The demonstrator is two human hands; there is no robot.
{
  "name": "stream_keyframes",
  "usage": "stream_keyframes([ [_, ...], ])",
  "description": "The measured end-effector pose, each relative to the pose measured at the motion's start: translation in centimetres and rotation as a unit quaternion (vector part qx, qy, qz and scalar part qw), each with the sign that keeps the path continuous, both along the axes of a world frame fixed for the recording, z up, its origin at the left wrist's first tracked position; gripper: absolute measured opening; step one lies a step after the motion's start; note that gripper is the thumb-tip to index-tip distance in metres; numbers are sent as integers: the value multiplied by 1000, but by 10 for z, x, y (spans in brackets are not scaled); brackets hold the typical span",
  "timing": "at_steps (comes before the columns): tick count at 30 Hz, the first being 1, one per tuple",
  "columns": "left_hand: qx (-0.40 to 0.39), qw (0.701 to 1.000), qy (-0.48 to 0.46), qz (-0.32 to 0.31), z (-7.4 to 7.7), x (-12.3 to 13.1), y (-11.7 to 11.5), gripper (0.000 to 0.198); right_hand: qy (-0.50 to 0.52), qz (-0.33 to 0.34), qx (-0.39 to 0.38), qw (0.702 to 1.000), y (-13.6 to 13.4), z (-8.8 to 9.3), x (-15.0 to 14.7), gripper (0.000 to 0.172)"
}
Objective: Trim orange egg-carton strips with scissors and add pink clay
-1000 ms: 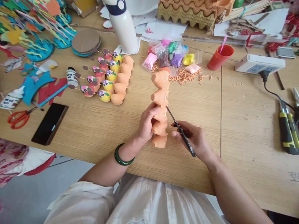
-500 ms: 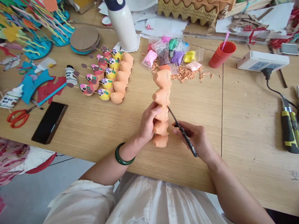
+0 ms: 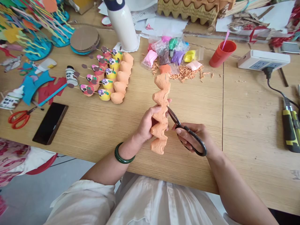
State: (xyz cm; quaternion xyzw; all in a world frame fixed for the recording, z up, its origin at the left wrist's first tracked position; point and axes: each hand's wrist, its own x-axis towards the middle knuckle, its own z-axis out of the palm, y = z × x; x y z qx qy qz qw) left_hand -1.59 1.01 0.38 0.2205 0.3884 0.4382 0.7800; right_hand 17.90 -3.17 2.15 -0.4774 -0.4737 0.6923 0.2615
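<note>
My left hand (image 3: 147, 122) is closed around the middle of an orange egg-carton strip (image 3: 160, 114), thumb on the near face and fingertips showing past its right edge. In my right hand (image 3: 195, 136) is a pair of black-handled scissors (image 3: 188, 132), the blade tips touching the strip's right edge near its middle. The strip runs lengthwise away from me, its bumpy cups facing left. Just beyond its far end lie orange trimmings (image 3: 186, 74) and bags of coloured clay (image 3: 177, 56).
Decorated egg-carton cups (image 3: 107, 73) stand left of centre. A white bottle (image 3: 123, 26), a red cup (image 3: 222, 53) and a power strip (image 3: 263, 60) are farther back. On the left lie a phone (image 3: 50, 123) and red-handled scissors (image 3: 20, 119). Pliers (image 3: 291, 131) lie at right.
My left hand has tilted the strip, so its zigzag edge now shows and its near end sits slightly lower. The scissors have turned in my right hand, bringing the handle loop into view.
</note>
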Motion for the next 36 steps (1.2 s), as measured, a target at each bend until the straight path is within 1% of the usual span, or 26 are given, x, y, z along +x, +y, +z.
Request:
stream_keyframes([
  [3,-27,997,-62,-25,0,-3,2,50,96,6,-79,992,5,-1,5,41],
  [5,-48,993,-101,-41,0,-4,3,53,152,31,-127,980,10,-3,9,42],
  [8,-83,982,-155,-61,3,-5,2,57,220,79,-211,949,16,-6,15,46],
  [10,-96,977,-176,-71,4,-5,2,59,252,99,-258,928,19,-7,18,47],
  [13,-101,975,-176,-85,4,-6,0,61,278,119,-298,906,21,-9,21,48],
  [15,-100,975,-175,-91,3,-6,-1,61,279,124,-299,904,21,-9,22,47],
  [17,-94,976,-177,-87,2,-5,-1,58,265,120,-274,917,20,-8,22,46],
  [19,-80,979,-174,-76,1,-5,0,55,224,101,-215,945,18,-5,23,45],
  [21,-61,983,-160,-68,-1,-5,1,51,156,82,-140,974,17,0,26,45],
  [23,-41,987,-137,-72,-3,-6,3,50,70,80,-66,992,16,8,32,49],
  [26,-21,990,-111,-88,-5,-8,4,50,-28,109,31,993,18,18,41,54],
  [29,-20,990,-105,-88,-4,-9,5,50,-74,91,97,988,22,22,45,54],
  [32,-40,988,-113,-94,0,-7,5,49,-100,71,106,987,24,20,43,55],
  [36,-81,978,-126,-142,3,-8,7,48,-113,92,89,985,23,18,42,56],
])
